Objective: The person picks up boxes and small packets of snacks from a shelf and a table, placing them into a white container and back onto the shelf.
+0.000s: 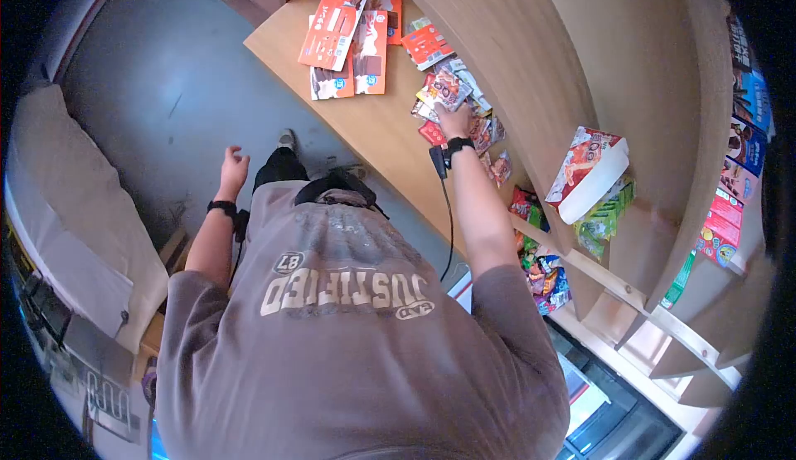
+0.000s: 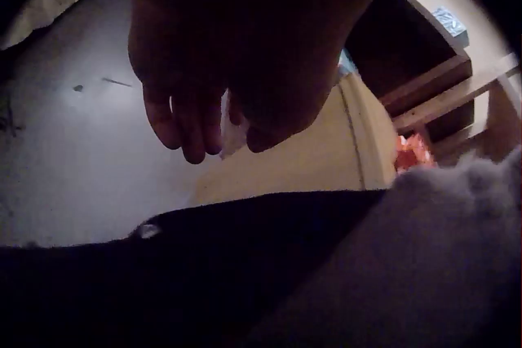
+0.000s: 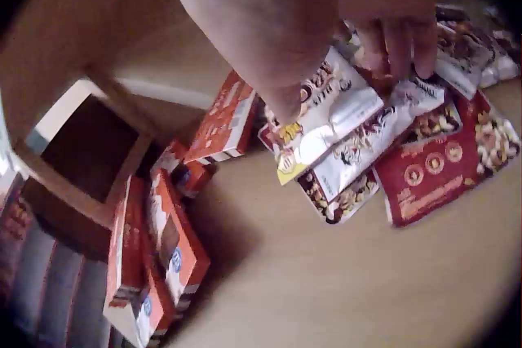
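My right hand (image 1: 454, 121) is over a pile of small snack packets on the wooden counter (image 1: 377, 132). In the right wrist view, its thumb and curled fingers pinch a white snack packet (image 3: 334, 107) with a yellow corner. Beneath and beside that packet lie another white packet (image 3: 371, 140) and a dark red nut packet (image 3: 449, 164), flat on the wood. Out over the floor, away from the counter, my left hand (image 1: 235, 170) hangs with loosely bent fingers and holds nothing. It shows dark in the left wrist view.
Orange-red boxes (image 1: 336, 29) lie stacked at the counter's far end, with another orange box (image 1: 427, 45) nearer the packets. A torn-open red and white carton (image 1: 587, 170) sits on the shelf at right. Green packets (image 1: 605, 219) are beside it. A cable (image 1: 452, 219) runs from the right wrist.
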{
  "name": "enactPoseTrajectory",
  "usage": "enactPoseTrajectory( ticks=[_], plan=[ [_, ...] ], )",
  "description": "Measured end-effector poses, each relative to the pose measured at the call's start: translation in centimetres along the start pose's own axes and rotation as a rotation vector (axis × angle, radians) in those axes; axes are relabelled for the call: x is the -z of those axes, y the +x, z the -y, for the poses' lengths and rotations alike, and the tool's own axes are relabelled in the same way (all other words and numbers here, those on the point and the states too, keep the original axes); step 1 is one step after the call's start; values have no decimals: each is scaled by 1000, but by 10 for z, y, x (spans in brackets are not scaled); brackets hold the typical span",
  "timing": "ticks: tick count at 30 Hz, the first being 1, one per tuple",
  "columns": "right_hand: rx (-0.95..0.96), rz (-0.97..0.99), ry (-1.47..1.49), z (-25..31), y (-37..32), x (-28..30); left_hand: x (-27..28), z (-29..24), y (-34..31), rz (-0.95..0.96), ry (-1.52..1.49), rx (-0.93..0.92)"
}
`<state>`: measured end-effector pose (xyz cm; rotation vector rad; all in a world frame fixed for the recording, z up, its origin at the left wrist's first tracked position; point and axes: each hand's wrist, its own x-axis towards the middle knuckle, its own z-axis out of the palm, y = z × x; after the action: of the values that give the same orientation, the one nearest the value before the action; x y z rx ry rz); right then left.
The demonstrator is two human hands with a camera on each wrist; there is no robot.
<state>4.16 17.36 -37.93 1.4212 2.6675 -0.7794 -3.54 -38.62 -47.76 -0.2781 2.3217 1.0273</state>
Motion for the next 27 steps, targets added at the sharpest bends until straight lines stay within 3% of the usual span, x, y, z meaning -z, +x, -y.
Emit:
enactPoseTrajectory(
  ticks=[1,3,5,8,9,11,12,13,15,16,19,21,23,25,27],
  plan=[
    [-11,0,0,9,-8,-3,10,12,-1,8,8,-1],
    [-199,-206,-296,37,-29,-7,28,32,-5,28,131,80],
    [-213,-176,-218,16,-24,-26,44,52,-3,46,128,108],
    [-39,-70,50,0,-34,-36,57,95,17,80,118,138],
    [-48,-77,51,-9,-37,-41,58,103,24,91,109,147],
    [-117,226,309,-2,-52,-38,62,110,36,109,142,150],
    [-186,242,397,0,-64,-37,62,111,43,119,148,128],
    [-195,229,403,0,-74,-36,64,103,48,130,154,104],
    [-393,329,723,-3,-90,-32,63,84,55,201,120,113],
    [-405,307,693,1,-100,-26,62,70,58,259,79,137],
    [-279,120,546,-50,-93,-38,47,57,72,318,28,35],
    [-251,211,521,-35,-89,-7,45,34,68,339,65,11],
    [-448,28,825,-36,-79,6,47,19,63,356,101,-3],
    [-283,86,815,-54,-51,20,47,13,58,328,47,-47],
    [-361,84,934,-62,-23,33,50,18,49,310,26,-21]
  ],
)
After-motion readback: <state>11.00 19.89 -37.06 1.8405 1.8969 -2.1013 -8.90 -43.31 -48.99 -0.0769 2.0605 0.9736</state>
